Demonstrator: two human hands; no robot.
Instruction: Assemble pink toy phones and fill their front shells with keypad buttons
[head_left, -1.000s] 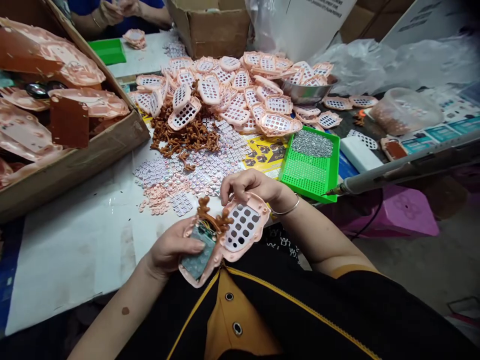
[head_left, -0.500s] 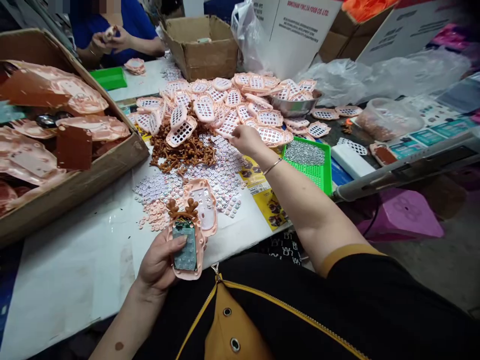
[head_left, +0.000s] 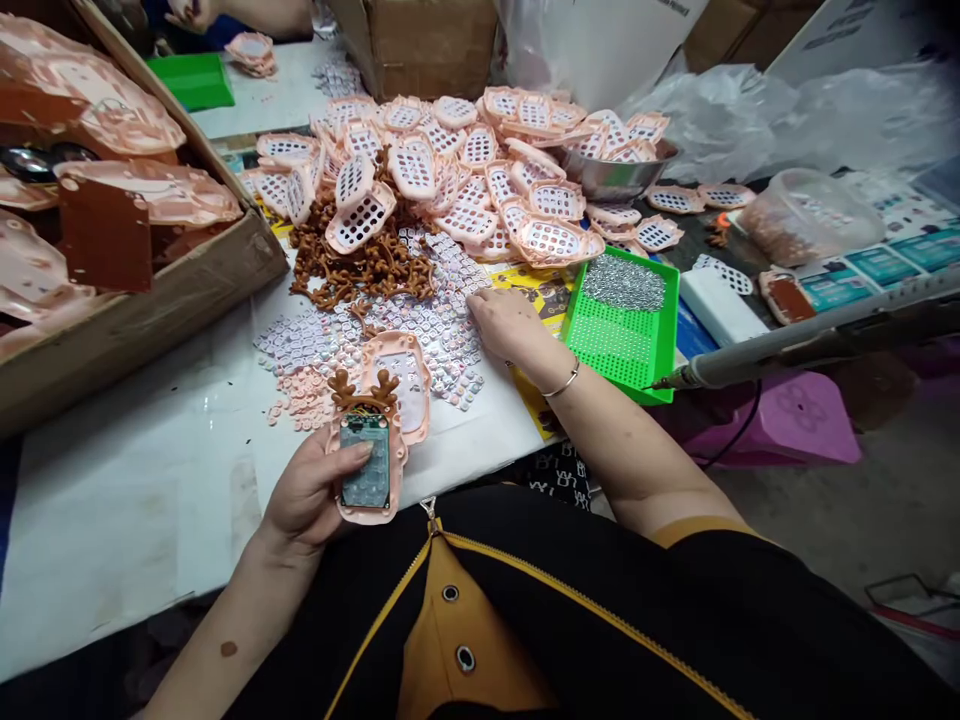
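My left hand (head_left: 311, 490) is closed on a pink toy phone shell (head_left: 397, 490), its thumb across the green circuit board (head_left: 365, 470) inside. Brown antlers (head_left: 364, 390) stand out from the shell's top end. Just behind it a pink front cover (head_left: 412, 400) lies on the table. Back uppermost, my right hand (head_left: 510, 325) rests at the right edge of many small white key pieces (head_left: 442, 345); its fingers curl down and are mostly hidden. Beyond lie loose brown antlers (head_left: 330, 250) and a heap of pink covers with white perforated panels (head_left: 465, 210).
A green basket (head_left: 615, 345) of small metal screws (head_left: 624, 283) stands right of my right hand, near an electric screwdriver (head_left: 720, 368). On the left is a cardboard box (head_left: 225, 265) of pink shells. Another person's hand (head_left: 191, 12) shows at the far edge.
My right hand has come back from the heap of pink covers to the small white keys. My left hand still holds the shell. The view has tilted downward.
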